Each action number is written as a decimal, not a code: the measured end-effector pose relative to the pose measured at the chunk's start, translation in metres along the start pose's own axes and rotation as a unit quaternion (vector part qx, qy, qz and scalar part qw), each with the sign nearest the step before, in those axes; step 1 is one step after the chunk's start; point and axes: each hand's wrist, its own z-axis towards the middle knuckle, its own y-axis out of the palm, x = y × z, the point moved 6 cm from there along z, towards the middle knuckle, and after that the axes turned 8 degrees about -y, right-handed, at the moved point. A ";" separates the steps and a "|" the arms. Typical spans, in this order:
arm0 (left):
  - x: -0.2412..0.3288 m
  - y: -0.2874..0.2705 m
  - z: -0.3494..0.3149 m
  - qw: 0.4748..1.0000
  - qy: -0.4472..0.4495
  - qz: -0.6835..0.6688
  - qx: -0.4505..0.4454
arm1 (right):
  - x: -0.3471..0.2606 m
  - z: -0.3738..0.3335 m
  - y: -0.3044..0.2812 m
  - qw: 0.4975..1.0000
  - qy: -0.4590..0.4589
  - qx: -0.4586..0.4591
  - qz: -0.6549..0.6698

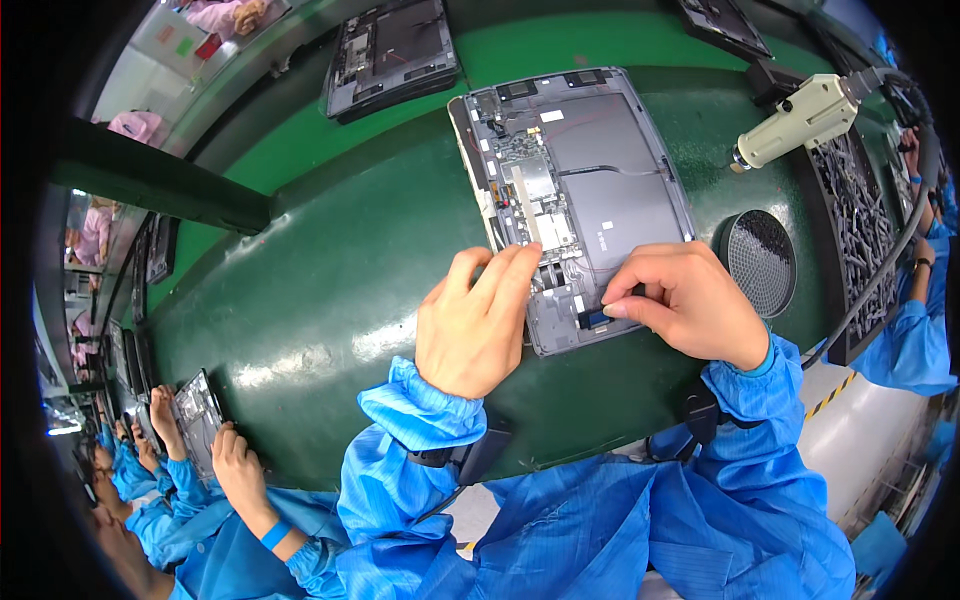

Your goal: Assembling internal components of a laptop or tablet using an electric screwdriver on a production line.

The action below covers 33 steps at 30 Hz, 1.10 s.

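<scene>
An opened tablet-like device (615, 190) lies on the green work table, its grey inner shell, circuit board and thin cables exposed. Along its lower left part rests my left hand (472, 325), fingers stretched forward with the tips on the board; I see nothing held in it. The thumb side of that hand is partly hidden. At the device's near edge my right hand (690, 305) is closed in a pinch on a small dark flat piece (594, 319). The fingertips cover part of this piece, so its kind does not show.
To the right are a round dish of tiny dark parts (760, 262), a pale electric screwdriver (800, 120) on a stand and a long tray of dark parts (852, 215). More opened devices (390, 50) lie at the far side. A co-worker's hand (240, 470) handles another device at left.
</scene>
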 end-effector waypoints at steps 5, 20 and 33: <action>0.000 -0.001 0.000 1.000 -0.007 -0.002 -0.004 | 0.001 -0.001 0.006 0.999 0.014 -0.040 0.024; 0.036 0.013 -0.009 0.990 0.130 -0.046 -0.008 | 0.001 -0.004 -0.014 0.993 -0.071 0.095 -0.008; 0.047 0.010 -0.011 0.992 0.125 -0.022 0.025 | 0.088 -0.017 -0.134 0.868 0.034 0.452 0.204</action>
